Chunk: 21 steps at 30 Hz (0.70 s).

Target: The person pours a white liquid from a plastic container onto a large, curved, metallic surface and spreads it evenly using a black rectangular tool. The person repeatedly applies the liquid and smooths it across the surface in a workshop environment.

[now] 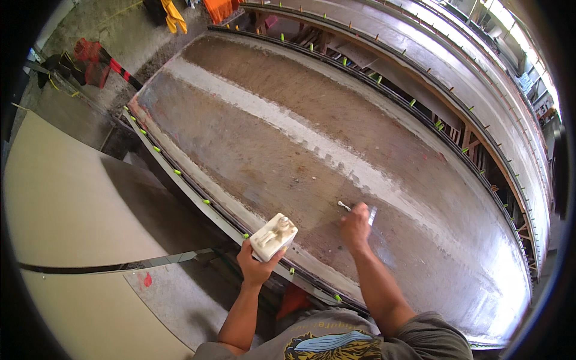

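Observation:
My left hand (257, 264) grips a cream-coloured, box-shaped container (271, 241) from below, over the near edge of a long panel. White matter shows in the container's top. My right hand (356, 227) is closed around what looks like a flat paintbrush (372, 215), its white handle end sticking out to the left. The brush's pale flat edge is at the surface of the panel (258, 159); motion blurs it, so I cannot tell whether it touches. Around and right of this hand the brown-grey surface looks wet and shiny. A pale stripe runs along the panel's length.
Yellow-green clips (206, 201) line the panel's edges. Behind it stand more long, curved panels (414, 42) on wooden supports. Large cream sheets (72, 186) lie at the left. Red mesh (91, 60) and orange cloth (223, 11) are at the far left and back.

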Each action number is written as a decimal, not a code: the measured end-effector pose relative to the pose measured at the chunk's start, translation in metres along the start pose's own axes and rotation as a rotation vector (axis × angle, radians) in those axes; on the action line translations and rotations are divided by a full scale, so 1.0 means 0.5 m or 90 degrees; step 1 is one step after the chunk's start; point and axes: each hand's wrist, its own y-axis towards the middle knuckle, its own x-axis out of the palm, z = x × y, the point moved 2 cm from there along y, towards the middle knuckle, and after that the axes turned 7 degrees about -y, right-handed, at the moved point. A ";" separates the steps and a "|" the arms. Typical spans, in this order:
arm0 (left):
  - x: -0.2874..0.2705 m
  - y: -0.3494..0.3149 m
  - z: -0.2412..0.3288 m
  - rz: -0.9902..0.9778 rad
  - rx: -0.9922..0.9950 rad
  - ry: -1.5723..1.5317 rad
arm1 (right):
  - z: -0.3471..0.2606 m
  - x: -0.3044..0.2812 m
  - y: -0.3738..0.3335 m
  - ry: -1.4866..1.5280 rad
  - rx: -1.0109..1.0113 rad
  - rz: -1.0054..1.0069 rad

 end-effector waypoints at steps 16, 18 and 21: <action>-0.038 0.044 -0.061 0.069 -0.051 -0.104 | -0.368 -0.005 0.311 -0.275 -0.710 0.094; -0.033 0.044 -0.071 0.063 -0.053 -0.104 | -0.283 0.028 0.283 -0.392 -0.848 0.167; -0.023 0.036 -0.064 0.082 -0.051 -0.086 | -0.098 -0.031 0.211 -0.388 -0.933 0.022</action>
